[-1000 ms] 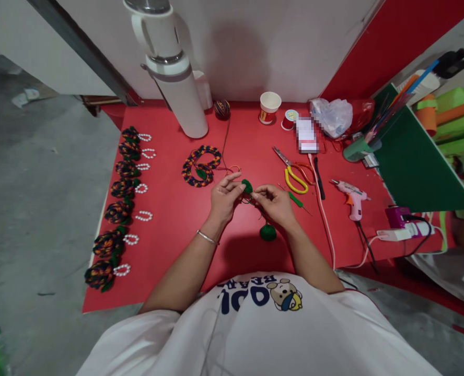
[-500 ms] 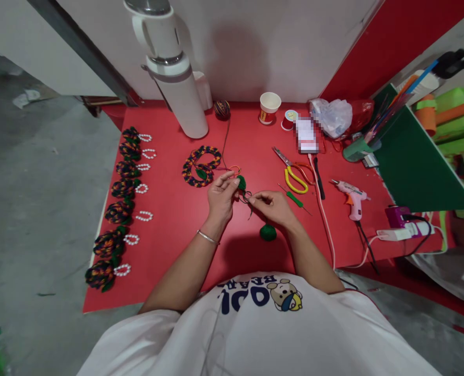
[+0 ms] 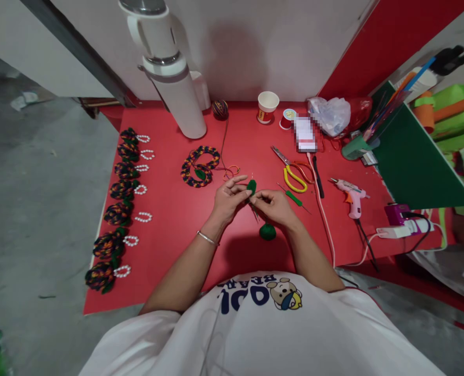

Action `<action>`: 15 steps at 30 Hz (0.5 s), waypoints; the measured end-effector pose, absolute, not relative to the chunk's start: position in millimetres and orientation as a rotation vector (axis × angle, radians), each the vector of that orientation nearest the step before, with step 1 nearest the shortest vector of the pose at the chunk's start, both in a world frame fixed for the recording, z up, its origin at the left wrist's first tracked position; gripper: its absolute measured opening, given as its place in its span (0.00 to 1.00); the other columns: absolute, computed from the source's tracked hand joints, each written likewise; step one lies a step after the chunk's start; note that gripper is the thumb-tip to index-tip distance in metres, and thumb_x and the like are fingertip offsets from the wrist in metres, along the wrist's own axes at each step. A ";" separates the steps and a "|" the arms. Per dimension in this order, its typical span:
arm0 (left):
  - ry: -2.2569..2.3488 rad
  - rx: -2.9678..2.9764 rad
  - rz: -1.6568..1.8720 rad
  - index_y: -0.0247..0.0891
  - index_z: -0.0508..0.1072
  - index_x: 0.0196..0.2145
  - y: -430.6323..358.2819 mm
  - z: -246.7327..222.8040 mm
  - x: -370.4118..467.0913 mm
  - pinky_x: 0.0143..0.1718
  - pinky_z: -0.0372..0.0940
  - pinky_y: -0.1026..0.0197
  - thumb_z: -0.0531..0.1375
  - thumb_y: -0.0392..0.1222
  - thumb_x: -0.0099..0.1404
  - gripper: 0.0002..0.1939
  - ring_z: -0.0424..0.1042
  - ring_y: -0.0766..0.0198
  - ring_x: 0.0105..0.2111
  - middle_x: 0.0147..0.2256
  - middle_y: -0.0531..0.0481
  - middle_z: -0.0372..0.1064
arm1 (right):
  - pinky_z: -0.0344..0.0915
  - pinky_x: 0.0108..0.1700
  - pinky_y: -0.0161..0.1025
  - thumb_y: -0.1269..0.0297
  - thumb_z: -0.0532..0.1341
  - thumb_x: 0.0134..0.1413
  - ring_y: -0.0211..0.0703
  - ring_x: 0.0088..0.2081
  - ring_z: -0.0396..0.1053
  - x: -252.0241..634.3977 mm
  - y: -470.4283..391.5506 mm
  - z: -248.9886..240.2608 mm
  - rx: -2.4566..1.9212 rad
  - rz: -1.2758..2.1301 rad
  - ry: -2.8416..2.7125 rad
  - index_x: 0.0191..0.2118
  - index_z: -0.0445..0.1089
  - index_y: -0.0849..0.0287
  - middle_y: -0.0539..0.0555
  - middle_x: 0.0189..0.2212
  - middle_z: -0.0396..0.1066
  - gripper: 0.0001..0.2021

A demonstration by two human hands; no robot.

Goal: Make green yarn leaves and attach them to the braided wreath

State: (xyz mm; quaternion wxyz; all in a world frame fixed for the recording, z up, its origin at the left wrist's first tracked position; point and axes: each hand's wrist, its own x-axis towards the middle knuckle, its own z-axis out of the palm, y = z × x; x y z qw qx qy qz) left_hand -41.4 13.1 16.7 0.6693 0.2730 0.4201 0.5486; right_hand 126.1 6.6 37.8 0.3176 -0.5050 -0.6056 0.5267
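Observation:
My left hand [image 3: 231, 199] pinches a small green crocheted leaf [image 3: 251, 186] between thumb and forefinger, its other fingers loosely extended. Right beside it, my right hand [image 3: 274, 206] is closed at the leaf's lower end, thumb and forefinger pressed on the yarn there. Thin dark yarn ends [image 3: 255, 211] dangle below the fingertips, and a fine tip pokes up above the leaf. Just under my right hand lies a ball of green yarn [image 3: 267, 232]. Beyond my left hand rests a multicoloured braided cord loop [image 3: 199, 177] with a green leaf on it.
Several knitted flowers [image 3: 116, 214] with pearl loops line the left edge. Scissors [image 3: 294, 179], a green-handled crochet hook [image 3: 293, 197], a phone [image 3: 305, 133] and a pink glue gun [image 3: 352, 197] lie right. A tall flask [image 3: 183, 99] and paper cup [image 3: 268, 106] stand behind.
Both hands have come together, the left moving slightly right with the leaf. The leaf is now more upright, and the yarn loop between the hands no longer shows.

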 end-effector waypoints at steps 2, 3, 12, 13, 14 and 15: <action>0.946 0.628 1.217 0.38 0.78 0.48 13.1 16.3 -42.7 0.27 0.67 0.67 0.78 0.41 0.46 0.31 0.71 0.71 0.23 0.27 0.57 0.76 | 0.63 0.34 0.36 0.55 0.65 0.57 0.38 0.28 0.68 132.3 10.5 40.2 -1.309 1.398 -1.612 0.33 0.80 0.60 0.50 0.26 0.75 0.13; 0.944 0.646 1.201 0.37 0.79 0.47 13.0 15.6 -43.2 0.24 0.65 0.67 0.78 0.41 0.46 0.29 0.70 0.71 0.21 0.27 0.56 0.75 | 0.65 0.37 0.37 0.56 0.65 0.57 0.40 0.31 0.70 135.3 13.0 40.9 -1.308 1.379 -1.585 0.35 0.81 0.60 0.52 0.29 0.77 0.12; 0.934 0.783 1.001 0.33 0.78 0.35 7.8 13.2 -40.0 0.12 0.59 0.68 0.77 0.47 0.48 0.21 0.66 0.70 0.14 0.23 0.50 0.76 | 0.69 0.44 0.42 0.52 0.70 0.54 0.43 0.35 0.72 131.6 18.3 38.4 -1.221 1.259 -1.361 0.30 0.80 0.56 0.53 0.31 0.77 0.12; 0.931 0.774 0.992 0.33 0.78 0.35 7.1 14.8 -39.6 0.12 0.60 0.68 0.78 0.47 0.47 0.22 0.68 0.69 0.15 0.23 0.50 0.76 | 0.68 0.43 0.42 0.51 0.70 0.53 0.42 0.35 0.72 130.5 18.0 38.0 -1.211 1.268 -1.335 0.29 0.80 0.55 0.52 0.31 0.76 0.13; 0.927 0.765 0.978 0.33 0.78 0.35 6.3 16.4 -39.1 0.12 0.60 0.68 0.78 0.48 0.47 0.23 0.71 0.67 0.17 0.23 0.50 0.76 | 0.68 0.43 0.42 0.50 0.71 0.53 0.42 0.35 0.72 130.1 18.1 37.5 -1.202 1.284 -1.304 0.28 0.80 0.55 0.52 0.30 0.76 0.14; 0.923 0.754 0.958 0.33 0.78 0.35 5.5 18.0 -38.6 0.12 0.61 0.68 0.78 0.48 0.46 0.23 0.73 0.65 0.18 0.24 0.49 0.76 | 0.69 0.42 0.42 0.49 0.71 0.52 0.42 0.35 0.71 130.1 18.8 36.8 -1.200 1.301 -1.276 0.27 0.79 0.55 0.52 0.30 0.75 0.15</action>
